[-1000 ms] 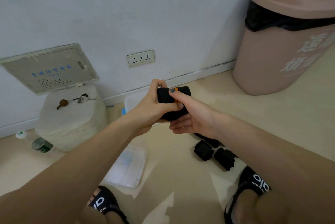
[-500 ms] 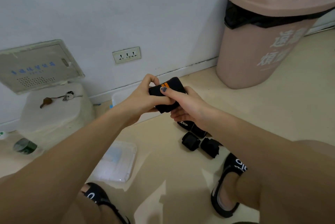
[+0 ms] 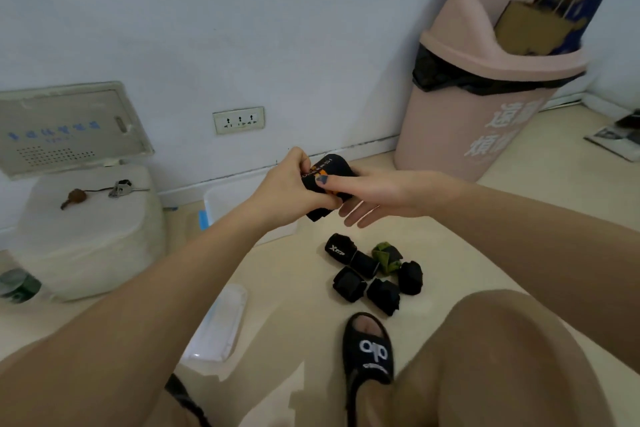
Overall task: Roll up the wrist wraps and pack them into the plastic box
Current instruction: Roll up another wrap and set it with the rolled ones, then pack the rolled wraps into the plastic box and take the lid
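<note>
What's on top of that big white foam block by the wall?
A small bunch of keys with a brown charm lies on the white foam block. Nothing else shows on top.

We note a pink bin (image 3: 460,129) against the wall, a paper bag (image 3: 530,25) in its top. A wall socket (image 3: 238,120) sits left of it. Keys (image 3: 119,187) lie on a white block (image 3: 90,232). A black slipper (image 3: 369,354) rests on the floor.

My one view, a wide-angle camera worn on the head, looks forward and down from close above the hands at frame centre, taking in the floor (image 3: 450,246) below, the wall (image 3: 242,28) across the top, and a knee at lower right.
</note>
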### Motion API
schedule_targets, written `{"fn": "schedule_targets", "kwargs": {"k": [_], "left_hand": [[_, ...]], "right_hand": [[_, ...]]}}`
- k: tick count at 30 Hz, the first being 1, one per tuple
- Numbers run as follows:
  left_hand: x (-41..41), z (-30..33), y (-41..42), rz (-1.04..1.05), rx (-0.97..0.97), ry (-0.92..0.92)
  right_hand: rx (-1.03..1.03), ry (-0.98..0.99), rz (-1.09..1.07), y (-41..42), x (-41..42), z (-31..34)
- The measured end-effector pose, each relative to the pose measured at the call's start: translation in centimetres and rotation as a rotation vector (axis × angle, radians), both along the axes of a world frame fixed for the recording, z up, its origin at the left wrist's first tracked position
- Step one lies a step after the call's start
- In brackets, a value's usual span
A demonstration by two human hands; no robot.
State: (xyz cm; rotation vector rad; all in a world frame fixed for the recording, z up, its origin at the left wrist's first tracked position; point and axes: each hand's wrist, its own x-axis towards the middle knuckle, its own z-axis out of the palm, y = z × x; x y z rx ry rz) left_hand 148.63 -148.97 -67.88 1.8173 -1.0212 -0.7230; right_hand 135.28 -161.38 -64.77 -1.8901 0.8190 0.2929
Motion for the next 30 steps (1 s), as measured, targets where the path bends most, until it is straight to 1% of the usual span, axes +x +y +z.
{"fn": "schedule_targets", "kwargs": {"k": [2, 4, 7, 9, 11, 12, 15, 17, 19, 22, 24, 26, 28, 30], "left_hand": [[1.4, -0.6, -0.7, 0.008, 0.036, -0.098], [3.4, -2.0, -1.1, 0.007, 0.106, -0.185], [6.6, -5.2, -1.3, 0.05, 0.222, -0.203], [8.8, -7.4, -1.4, 0.077, 0.29, -0.179], [11.2, -9.7, -2.3, 0.058, 0.344, -0.232], [12.4, -10.9, -2.9, 0.052, 0.369, -0.275], [15.7, -14.3, -4.6, 0.103, 0.388, -0.34], [17.6, -17.0, -5.5, 0.137, 0.372, -0.294], [19.6, -19.8, -6.5, 0.149, 0.353, -0.232], [22.0, -22.5, -7.2, 0.117, 0.347, -0.272], [24.0, -23.9, -7.7, 0.112, 0.353, -0.332], [26.0, -24.9, -8.1, 0.115, 0.376, -0.384], [27.9, -26.0, -8.5, 0.082, 0.424, -0.484], [29.6, -27.2, -8.8, 0.03, 0.481, -0.621]], "right_hand": [[-0.006, 0.032, 0.03, -1.4, 1.3, -1.2], [0.005, 0.062, 0.042, -3.0, 2.8, -3.7], [0.004, 0.198, 0.106, -6.0, 5.2, -8.8], [-0.116, 0.333, 0.163, -8.0, 7.2, -12.0], [-0.285, 0.432, 0.228, -10.0, 9.1, -15.0], [-0.336, 0.462, 0.251, -10.9, 10.0, -16.6], [-0.385, 0.509, 0.294, -12.8, 12.1, -22.2], [-0.407, 0.541, 0.304, -13.6, 12.9, -26.3], [-0.395, 0.593, 0.269, -14.1, 13.1, -30.9], [-0.434, 0.659, 0.19, -14.0, 12.0, -35.9], [-0.514, 0.651, 0.141, -13.8, 11.6, -38.2], [-0.541, 0.602, 0.07, -14.0, 11.5, -39.6], [-0.489, 0.509, -0.043, -14.5, 12.0, -39.4], [-0.433, 0.365, -0.179, -14.9, 12.8, -37.4]]}}
